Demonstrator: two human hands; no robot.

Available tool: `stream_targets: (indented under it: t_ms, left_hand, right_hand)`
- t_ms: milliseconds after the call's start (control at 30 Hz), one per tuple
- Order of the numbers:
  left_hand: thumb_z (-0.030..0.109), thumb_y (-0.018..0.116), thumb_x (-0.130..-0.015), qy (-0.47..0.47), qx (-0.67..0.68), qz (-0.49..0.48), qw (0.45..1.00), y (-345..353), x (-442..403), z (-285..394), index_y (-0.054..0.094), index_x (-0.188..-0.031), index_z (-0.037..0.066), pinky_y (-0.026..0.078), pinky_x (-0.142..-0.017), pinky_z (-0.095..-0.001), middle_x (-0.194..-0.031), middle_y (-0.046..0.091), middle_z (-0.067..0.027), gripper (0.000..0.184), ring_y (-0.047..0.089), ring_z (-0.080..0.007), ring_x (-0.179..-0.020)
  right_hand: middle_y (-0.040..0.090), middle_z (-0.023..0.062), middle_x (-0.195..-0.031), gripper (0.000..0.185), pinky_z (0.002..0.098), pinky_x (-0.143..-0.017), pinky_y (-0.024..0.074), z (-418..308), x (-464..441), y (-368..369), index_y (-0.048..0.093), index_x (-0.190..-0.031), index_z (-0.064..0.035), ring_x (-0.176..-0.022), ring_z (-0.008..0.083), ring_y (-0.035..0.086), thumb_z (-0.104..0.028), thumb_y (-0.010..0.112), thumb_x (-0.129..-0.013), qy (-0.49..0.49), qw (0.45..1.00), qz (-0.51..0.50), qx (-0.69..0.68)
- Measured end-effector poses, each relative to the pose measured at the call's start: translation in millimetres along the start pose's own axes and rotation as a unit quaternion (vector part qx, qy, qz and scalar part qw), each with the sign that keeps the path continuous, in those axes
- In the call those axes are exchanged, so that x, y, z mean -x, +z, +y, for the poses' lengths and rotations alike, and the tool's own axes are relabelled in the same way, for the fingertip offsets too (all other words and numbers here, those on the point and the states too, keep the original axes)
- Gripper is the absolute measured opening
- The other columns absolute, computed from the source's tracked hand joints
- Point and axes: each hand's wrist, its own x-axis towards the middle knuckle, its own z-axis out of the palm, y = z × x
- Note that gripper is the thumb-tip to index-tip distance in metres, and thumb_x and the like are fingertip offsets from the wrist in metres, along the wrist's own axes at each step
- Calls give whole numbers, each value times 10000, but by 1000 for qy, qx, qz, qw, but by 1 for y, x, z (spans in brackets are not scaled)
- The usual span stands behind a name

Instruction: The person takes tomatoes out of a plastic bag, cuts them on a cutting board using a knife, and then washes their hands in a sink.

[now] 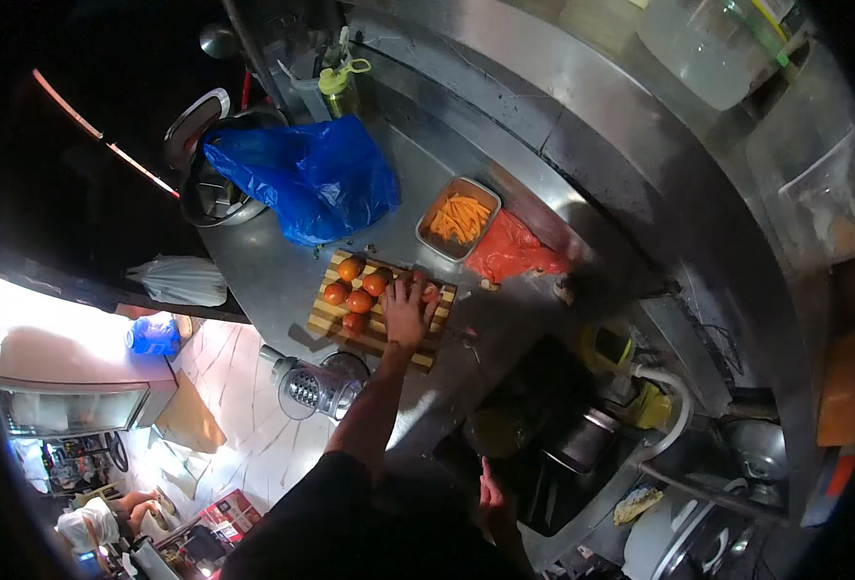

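My left hand (407, 311) reaches over the right part of a striped wooden cutting board (420, 354), its fingers spread. A red tomato (431, 292) shows at its fingertips and thumb. Several more whole tomatoes (360, 302) rest on the board to the left of the hand. Lower in view, beside the dark stove, is my right hand (490, 491), seen edge-on and partly in shadow. Whether it holds anything is not visible. A small utensil (471, 338) lies on the counter to the right of the board.
Behind the board are a blue plastic bag (311, 179), a container of orange strips (458, 219) and a red bag (509, 249). A grater (304, 388) stands at the counter's near edge. A pot (583, 440) sits on the stove (543, 503). A person (94, 524) appears at lower left.
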Motion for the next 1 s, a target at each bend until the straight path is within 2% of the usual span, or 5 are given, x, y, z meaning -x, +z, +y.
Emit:
stream_targets:
  t_ms: [267,367,400,800,1000]
  left_hand:
    - [487,664,-951,-85,-97,69,989,-26,-14,9,513,-1475,97,298,-1151,-559,-1480,512,-143,670,450,-373,-1386]
    - [470,699,-922,-116,-328,61,936,-7,-22,-38,503,-1484,111,256,-1179,-565,-1499,507,-132,696,432,-351,-1417]
    - [430,779,-850,-198,-218,-115,949,-54,-36,-6,544,-1445,113,259,-1188,-550,-1494,512,-120,714,413,-329,-1440]
    - [207,797,-797,-70,-163,10,984,-31,-40,-30,660,-1234,61,415,-1081,-470,-1346,594,-164,481,549,-341,-1256]
    - [168,701,-869,-105,415,-61,902,-87,-1,21,702,-1141,55,470,-1010,-477,-1249,615,-178,295,586,-385,-1126]
  right_hand:
    - [633,184,-1439,455,335,-1056,495,1,-5,-2,536,-1520,-68,-1308,304,636,-53,548,-1066,23,995,23,-98]
    - [649,194,-1407,459,350,-1025,515,-8,-8,-8,537,-1517,-64,-1242,309,671,-52,563,-1058,-5,995,54,-87]
    - [657,196,-1391,460,357,-1012,523,-6,-7,-8,538,-1516,-66,-1218,312,683,-56,568,-1057,-12,995,59,-78]
    - [712,212,-1238,433,385,-912,555,12,-4,10,547,-1514,-103,-1079,293,724,-144,547,-1083,-41,995,68,-66]
    - [687,168,-1058,428,310,-864,500,18,-2,14,526,-1522,-74,-982,201,669,-184,513,-1108,85,989,-4,-120]
